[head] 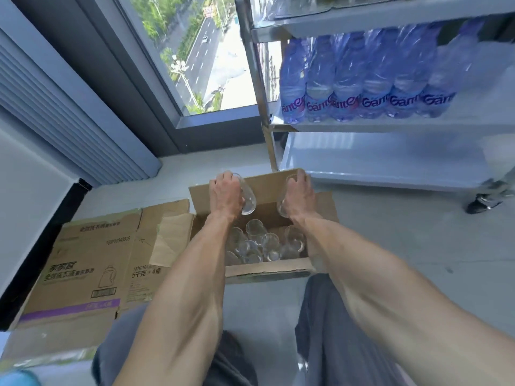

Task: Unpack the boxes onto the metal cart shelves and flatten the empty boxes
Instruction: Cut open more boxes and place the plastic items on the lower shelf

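An open cardboard box (267, 270) sits on the floor in front of me with several clear drinking glasses (257, 242) inside. My left hand (225, 195) grips one clear glass (249, 200) above the box's far side. My right hand (300, 192) grips another clear glass (284, 206) at the same height. Both glasses are lifted clear of the ones in the box. The metal cart (390, 165) stands to the right beyond the box, its lowest shelf bare where I can see it.
Purple-labelled water bottles (362, 84) fill the cart's middle shelf. A flattened cardboard box (92, 268) lies on the floor at left. A window (200, 57) and a dark sill are behind. A cart wheel (480, 204) stands at right. My knees are below the box.
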